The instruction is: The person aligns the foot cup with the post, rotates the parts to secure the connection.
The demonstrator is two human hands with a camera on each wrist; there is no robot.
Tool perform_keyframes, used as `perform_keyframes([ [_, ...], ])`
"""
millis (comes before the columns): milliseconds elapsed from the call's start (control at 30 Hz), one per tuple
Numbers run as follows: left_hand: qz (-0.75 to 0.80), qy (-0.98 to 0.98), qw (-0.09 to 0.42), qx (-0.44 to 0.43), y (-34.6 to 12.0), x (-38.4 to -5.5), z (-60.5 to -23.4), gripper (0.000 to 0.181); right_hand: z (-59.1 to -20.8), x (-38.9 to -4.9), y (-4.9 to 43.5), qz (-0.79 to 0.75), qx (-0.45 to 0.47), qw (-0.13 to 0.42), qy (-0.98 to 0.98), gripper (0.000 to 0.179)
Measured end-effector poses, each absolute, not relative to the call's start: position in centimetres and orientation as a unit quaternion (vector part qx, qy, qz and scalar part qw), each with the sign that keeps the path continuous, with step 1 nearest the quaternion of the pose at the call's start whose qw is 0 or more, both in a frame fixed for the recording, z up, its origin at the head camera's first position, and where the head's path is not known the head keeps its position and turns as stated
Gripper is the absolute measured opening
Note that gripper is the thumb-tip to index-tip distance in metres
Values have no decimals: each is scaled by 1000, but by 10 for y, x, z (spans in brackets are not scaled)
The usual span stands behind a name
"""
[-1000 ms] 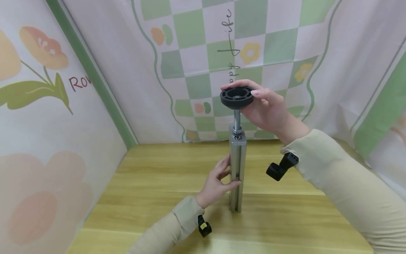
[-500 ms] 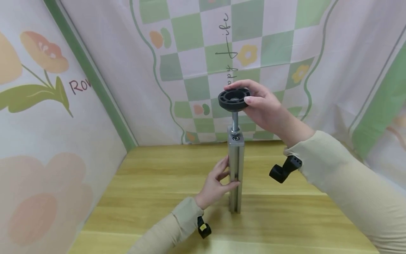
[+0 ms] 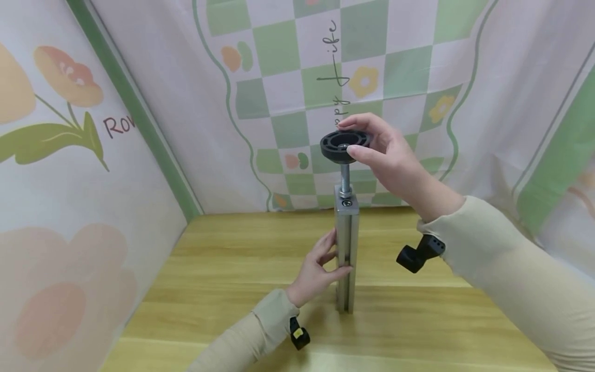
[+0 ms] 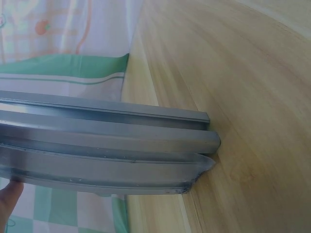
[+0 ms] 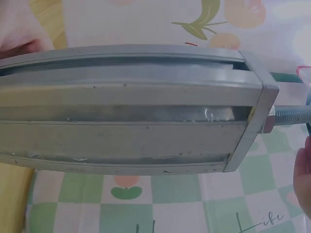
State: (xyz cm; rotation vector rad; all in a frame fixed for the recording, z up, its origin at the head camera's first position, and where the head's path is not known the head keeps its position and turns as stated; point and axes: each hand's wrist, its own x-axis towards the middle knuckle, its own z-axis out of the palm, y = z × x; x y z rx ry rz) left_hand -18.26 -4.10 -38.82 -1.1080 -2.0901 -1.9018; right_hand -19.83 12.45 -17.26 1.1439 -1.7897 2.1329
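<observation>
An aluminium profile (image 3: 343, 243) with grooved sides stands upright on the table in the head view. A metal end plate (image 3: 347, 209) with a screw caps its top, and a threaded rod (image 3: 345, 177) with a nut rises from it. On the rod sits a black round levelling foot (image 3: 331, 154), its ribbed underside facing up. My right hand (image 3: 395, 163) holds the foot's rim from the right, thumb at the front. Lower down, my left hand (image 3: 311, 276) grips the profile between thumb and fingers. The left wrist view shows the profile's bottom end (image 4: 199, 145) at the wooden surface.
The wooden table (image 3: 223, 258) runs back to a patterned cloth wall (image 3: 279, 129). Another printed cloth wall (image 3: 83, 196) rises at the left. Black camera mounts hang from both sleeve cuffs.
My right thumb has moved leftward along the front of the foot's rim as the hand turned around it. My left hand keeps its grip on the standing profile.
</observation>
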Motion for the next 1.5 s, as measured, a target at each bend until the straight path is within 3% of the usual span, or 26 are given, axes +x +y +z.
perform_keyframes([
  [467,-630,-675,63,-379,-43,-183,-392,87,-167,-184,111,568,243,230,-752,39],
  [767,-633,-676,61,-374,-43,-183,-390,85,-167,-178,103,490,219,346,-769,50],
  [1000,-630,-683,48,-365,-43,-182,-388,82,-170,-179,103,485,230,390,-749,56],
  [1100,-628,-684,51,-368,-42,-182,-388,81,-173,-181,107,505,242,381,-736,53],
  [1267,-626,-683,57,-372,-41,-182,-389,82,-176,-185,114,579,281,315,-698,28],
  [1500,-624,-684,62,-372,-41,-183,-388,83,-175,-205,120,738,361,88,-563,25],
])
